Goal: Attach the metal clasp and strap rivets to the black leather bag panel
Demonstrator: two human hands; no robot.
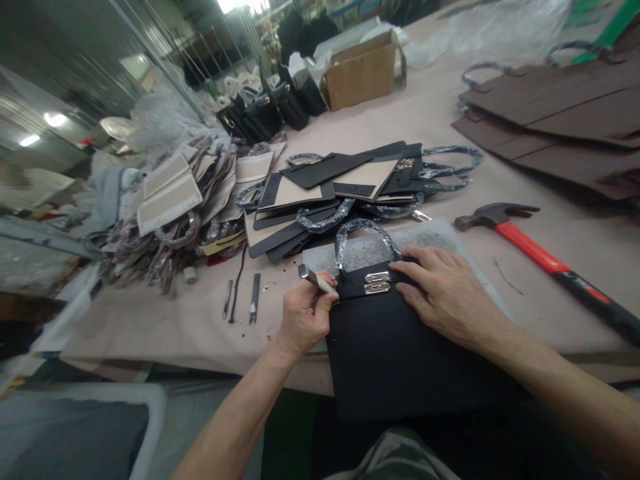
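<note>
A black bag panel (400,353) lies at the table's front edge and hangs over it toward me. Two shiny metal clasp pieces (377,283) sit near its top, below a plastic-wrapped handle (365,233). My left hand (305,313) is closed around a short tool (315,277) with a silver metal end and a pale body, at the panel's upper left corner. The tool's lower tip is hidden by my fingers. My right hand (445,293) lies flat with fingers spread on the panel's upper right, beside the clasps.
A claw hammer (540,253) with a red and black handle rests at right. Slim metal tools (255,300) lie left. Black bag panels (330,187) are stacked behind; brown bags (560,113), wrapped pieces (175,193) and a cardboard box (360,73) surround them.
</note>
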